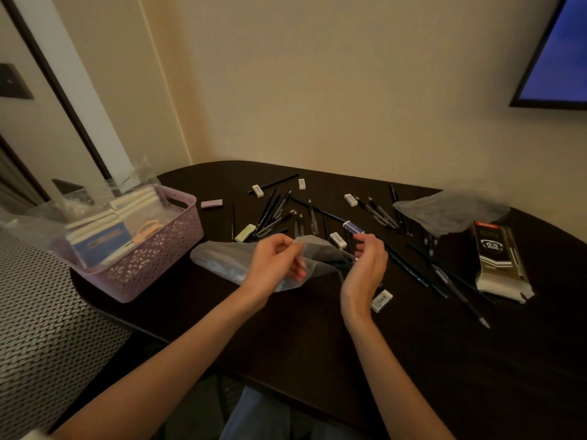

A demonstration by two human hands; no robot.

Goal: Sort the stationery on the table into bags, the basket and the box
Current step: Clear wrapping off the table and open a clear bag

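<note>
Dark table [317, 360] carries basket [152, 268], pencils [273, 214], erasers [381, 300], box [498, 258].

Erasers on tabletop [413, 360]: eight — six white [257, 190], one lilac [211, 203], one pale yellow [245, 233]. Clear bags [451, 211]: two on tabletop. Basket [152, 265]: one. Lead box [498, 258]: one. Blue-label item [353, 227]: one. Dark pencils, pens [273, 211]: too many overlapping, count unclear.
</note>
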